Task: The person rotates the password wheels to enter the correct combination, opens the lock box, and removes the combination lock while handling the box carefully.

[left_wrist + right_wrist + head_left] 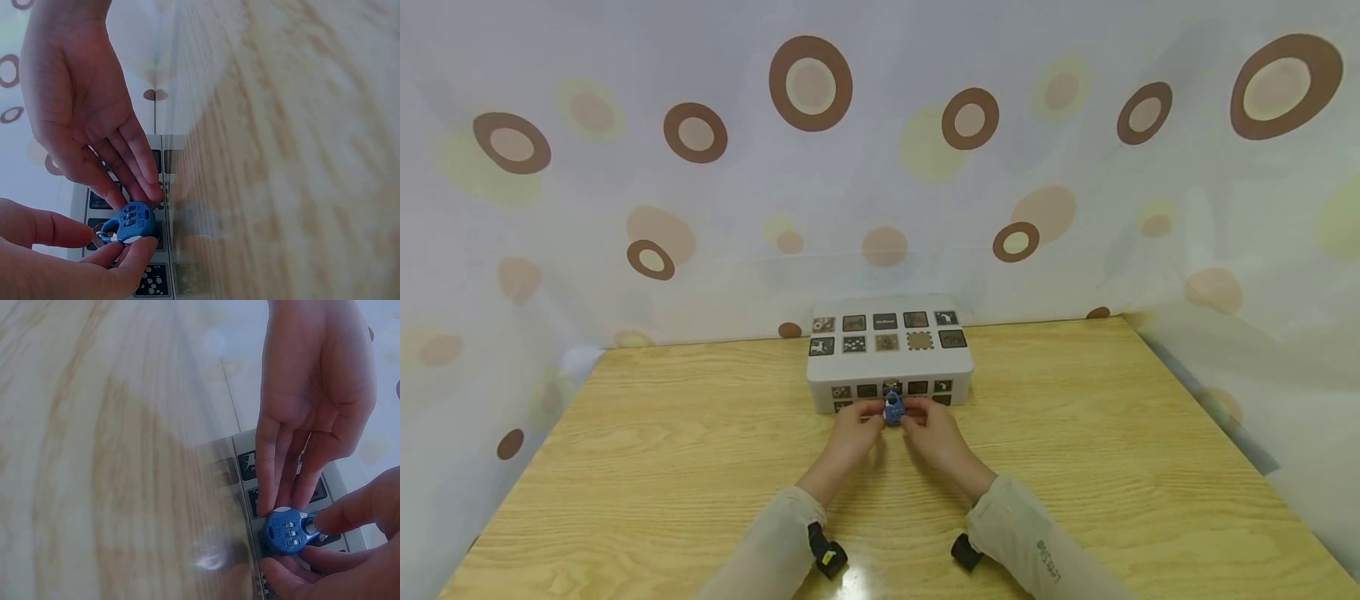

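Observation:
A small blue combination padlock (pixel 893 411) with number dials hangs at the metal latch (pixel 891 387) on the front of a white box (pixel 891 364). The box lid is down, and dark picture squares cover it. From the left side my left hand (pixel 854 432) pinches the padlock with its fingertips. My right hand (pixel 937 435) holds it from the opposite side, its fingers close to the shackle. Three rows of dials show on the padlock (pixel 287 531) in the right wrist view. Fingertips partly cover the shackle.
The box stands on a light wood table (pixel 685 467), near its back edge. Behind and along the sides hangs a pale curtain (pixel 865 192) with brown, peach and yellow circles. Dark wrist cameras (pixel 829 557) sit at both sleeves.

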`<state>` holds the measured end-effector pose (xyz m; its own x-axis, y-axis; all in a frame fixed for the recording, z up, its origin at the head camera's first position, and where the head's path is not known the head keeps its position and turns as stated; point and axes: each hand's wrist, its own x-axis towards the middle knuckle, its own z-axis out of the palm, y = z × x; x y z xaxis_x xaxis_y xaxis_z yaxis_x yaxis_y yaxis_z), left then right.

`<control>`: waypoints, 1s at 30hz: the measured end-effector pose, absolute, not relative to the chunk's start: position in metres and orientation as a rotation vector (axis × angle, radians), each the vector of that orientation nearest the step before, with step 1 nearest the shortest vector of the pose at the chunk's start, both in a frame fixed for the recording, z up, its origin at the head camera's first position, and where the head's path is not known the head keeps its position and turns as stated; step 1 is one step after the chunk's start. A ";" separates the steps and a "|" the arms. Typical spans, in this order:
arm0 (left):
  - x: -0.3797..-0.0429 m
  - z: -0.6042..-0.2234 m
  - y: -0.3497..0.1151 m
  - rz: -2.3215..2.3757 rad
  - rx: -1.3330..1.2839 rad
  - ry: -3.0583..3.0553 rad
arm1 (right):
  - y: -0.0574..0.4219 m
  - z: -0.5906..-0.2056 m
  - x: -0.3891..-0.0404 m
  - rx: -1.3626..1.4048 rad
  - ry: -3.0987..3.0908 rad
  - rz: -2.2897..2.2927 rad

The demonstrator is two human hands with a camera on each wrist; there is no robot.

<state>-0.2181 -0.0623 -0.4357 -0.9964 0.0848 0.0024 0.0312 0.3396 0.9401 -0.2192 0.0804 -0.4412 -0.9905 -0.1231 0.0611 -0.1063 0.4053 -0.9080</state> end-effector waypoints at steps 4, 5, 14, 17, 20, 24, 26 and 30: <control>-0.218 -0.437 -0.061 1.789 0.102 2.525 | 0.081 -0.441 -0.219 -0.201 2.611 -1.694; -0.218 -0.437 -0.061 1.796 0.102 2.520 | 0.081 -0.441 -0.219 -0.197 2.611 -1.693; -0.217 -0.438 -0.062 1.823 0.101 2.513 | 0.081 -0.443 -0.220 -0.173 2.598 -1.715; -0.219 -0.439 -0.062 1.834 0.099 2.512 | 0.081 -0.441 -0.221 -0.164 2.609 -1.711; -0.220 -0.439 -0.062 1.875 0.080 2.473 | 0.082 -0.440 -0.221 -0.172 2.633 -1.708; -0.220 -0.438 -0.060 1.962 0.022 2.359 | 0.082 -0.441 -0.222 -0.196 2.662 -1.707; -0.220 -0.438 -0.060 1.990 0.003 2.318 | 0.083 -0.442 -0.222 -0.208 2.670 -1.705; -0.220 -0.440 -0.060 2.019 -0.011 2.284 | 0.084 -0.445 -0.223 -0.189 2.657 -1.703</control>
